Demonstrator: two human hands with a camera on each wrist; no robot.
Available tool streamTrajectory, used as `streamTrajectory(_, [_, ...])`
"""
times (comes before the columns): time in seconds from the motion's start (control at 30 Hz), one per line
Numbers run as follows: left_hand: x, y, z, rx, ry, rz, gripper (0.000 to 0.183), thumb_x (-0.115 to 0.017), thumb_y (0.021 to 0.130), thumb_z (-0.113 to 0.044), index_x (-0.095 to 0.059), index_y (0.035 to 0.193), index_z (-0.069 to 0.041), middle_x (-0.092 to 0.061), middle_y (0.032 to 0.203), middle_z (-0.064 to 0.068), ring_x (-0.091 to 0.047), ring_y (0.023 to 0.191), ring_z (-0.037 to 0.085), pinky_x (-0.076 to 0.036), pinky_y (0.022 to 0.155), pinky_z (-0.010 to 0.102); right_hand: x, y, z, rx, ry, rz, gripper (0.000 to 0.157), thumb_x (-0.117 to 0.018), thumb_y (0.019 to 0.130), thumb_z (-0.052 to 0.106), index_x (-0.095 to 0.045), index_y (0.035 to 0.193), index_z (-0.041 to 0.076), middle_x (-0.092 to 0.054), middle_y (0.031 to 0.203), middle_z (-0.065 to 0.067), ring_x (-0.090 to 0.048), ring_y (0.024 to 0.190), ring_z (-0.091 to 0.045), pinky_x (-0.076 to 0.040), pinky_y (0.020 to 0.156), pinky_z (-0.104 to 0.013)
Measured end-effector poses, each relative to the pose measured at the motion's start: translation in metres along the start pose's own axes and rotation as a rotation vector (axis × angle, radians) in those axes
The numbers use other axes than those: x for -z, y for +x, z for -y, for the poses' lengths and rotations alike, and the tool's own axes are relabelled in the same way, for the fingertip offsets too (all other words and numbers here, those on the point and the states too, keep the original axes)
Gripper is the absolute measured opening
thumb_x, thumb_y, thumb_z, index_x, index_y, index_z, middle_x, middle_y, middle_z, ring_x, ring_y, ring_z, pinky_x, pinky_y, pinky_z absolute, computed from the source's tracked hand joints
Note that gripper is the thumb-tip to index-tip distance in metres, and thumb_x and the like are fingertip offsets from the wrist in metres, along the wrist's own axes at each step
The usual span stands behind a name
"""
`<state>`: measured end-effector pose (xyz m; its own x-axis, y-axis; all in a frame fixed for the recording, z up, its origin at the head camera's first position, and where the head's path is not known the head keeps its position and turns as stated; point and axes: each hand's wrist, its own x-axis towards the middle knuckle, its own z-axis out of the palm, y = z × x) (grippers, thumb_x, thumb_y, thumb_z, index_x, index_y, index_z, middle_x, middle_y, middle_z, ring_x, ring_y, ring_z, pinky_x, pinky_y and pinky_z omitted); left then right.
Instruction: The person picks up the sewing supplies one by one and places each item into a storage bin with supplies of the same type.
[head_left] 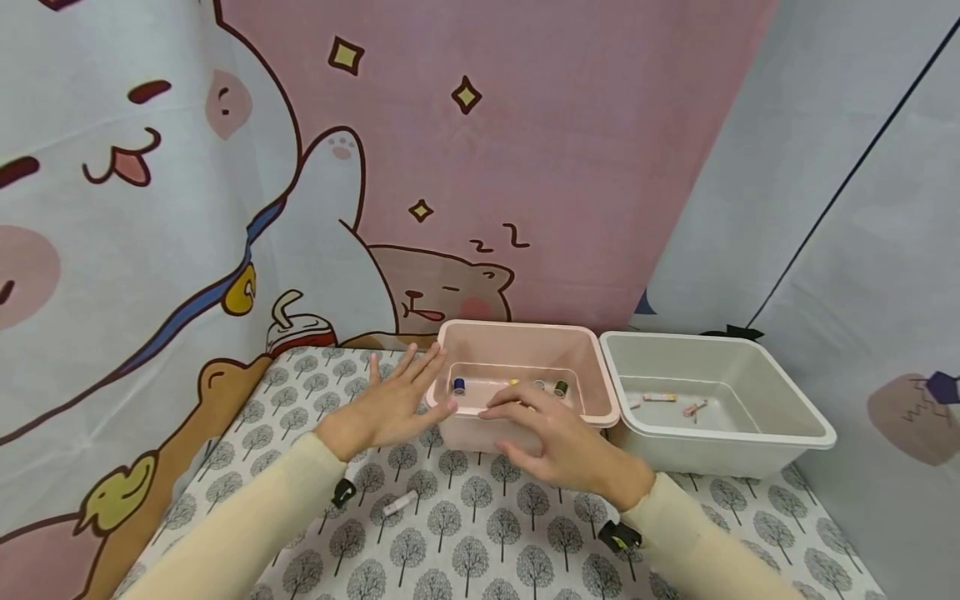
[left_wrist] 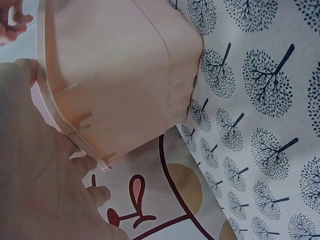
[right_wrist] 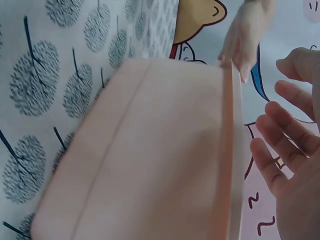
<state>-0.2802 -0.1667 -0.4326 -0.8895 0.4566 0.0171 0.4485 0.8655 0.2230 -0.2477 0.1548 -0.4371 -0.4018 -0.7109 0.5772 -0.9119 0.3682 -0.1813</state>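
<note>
The pink tub (head_left: 480, 433) stands against the patterned backdrop. My left hand (head_left: 390, 408) has its fingers spread at the tub's left rim; in the left wrist view, that hand (left_wrist: 45, 165) lies along the rim, with the thumb at its edge. Over the front rim is my right hand (head_left: 551, 433), its fingers loosely bent. The right wrist view shows this hand (right_wrist: 292, 135) apart from the tub wall (right_wrist: 150, 150) and holding nothing. Inside the tub lie a small dark blue cylinder (head_left: 459, 385), a dark green cylinder (head_left: 561, 388) and other small pieces, partly hidden by the right hand.
Right of the pink tub stands a light grey tub (head_left: 727, 435) with a few small pieces, including a slim pink-and-yellow stick (head_left: 660, 397). A small whitish cylinder (head_left: 400, 502) lies on the tree-print cloth (head_left: 472, 554) in front. Printed backdrop (head_left: 570, 167) rises behind.
</note>
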Motion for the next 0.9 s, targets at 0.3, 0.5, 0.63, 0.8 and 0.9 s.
streamTrajectory(0.3, [-0.001, 0.0, 0.006, -0.027, -0.021, -0.007, 0.094, -0.023, 0.115, -0.086, 0.0, 0.188, -0.033, -0.001, 0.199, -0.002, 0.002, 0.185, 0.039, 0.014, 0.136, 0.087, -0.017, -0.009, 0.013, 0.116, -0.04, -0.036, 0.044, -0.088, 0.099, 0.017, -0.079, 0.142, 0.015, -0.075, 0.142, -0.005, -0.073, 0.125, -0.015, -0.066, 0.109, -0.028])
streamTrajectory(0.5, [0.0, 0.001, 0.007, -0.036, -0.029, -0.006, 0.094, -0.026, 0.115, -0.086, -0.001, 0.188, -0.032, 0.0, 0.199, -0.002, 0.001, 0.185, 0.038, 0.016, 0.137, 0.086, -0.032, -0.014, 0.02, 0.2, -0.062, -0.041, 0.046, -0.092, 0.093, 0.013, -0.08, 0.137, 0.013, -0.077, 0.139, -0.002, -0.076, 0.126, -0.014, -0.065, 0.114, -0.028])
streamTrajectory(0.63, [0.0, 0.001, 0.008, -0.041, -0.034, -0.002, 0.094, -0.026, 0.115, -0.085, 0.001, 0.188, -0.032, 0.001, 0.199, -0.002, 0.001, 0.185, 0.038, 0.017, 0.136, 0.086, -0.043, -0.016, 0.024, 0.21, -0.078, -0.002, 0.045, -0.094, 0.092, 0.014, -0.08, 0.135, 0.016, -0.078, 0.137, 0.001, -0.075, 0.127, -0.012, -0.063, 0.115, -0.026])
streamTrajectory(0.8, [-0.002, 0.001, 0.009, -0.039, -0.035, -0.006, 0.095, -0.026, 0.115, -0.086, 0.001, 0.188, -0.033, 0.002, 0.199, -0.003, 0.001, 0.185, 0.037, 0.017, 0.136, 0.086, -0.056, -0.017, 0.029, 0.208, -0.052, 0.062, 0.044, -0.094, 0.094, 0.017, -0.079, 0.135, 0.019, -0.079, 0.136, 0.003, -0.074, 0.128, -0.01, -0.061, 0.117, -0.024])
streamTrajectory(0.9, [-0.002, 0.001, 0.01, -0.038, -0.032, -0.004, 0.094, -0.027, 0.115, -0.085, 0.002, 0.188, -0.033, 0.003, 0.199, -0.003, 0.001, 0.185, 0.037, 0.017, 0.136, 0.086, -0.064, -0.017, 0.031, 0.203, -0.056, 0.113, 0.044, -0.092, 0.097, 0.019, -0.078, 0.138, 0.019, -0.078, 0.138, 0.003, -0.074, 0.129, -0.01, -0.061, 0.119, -0.026])
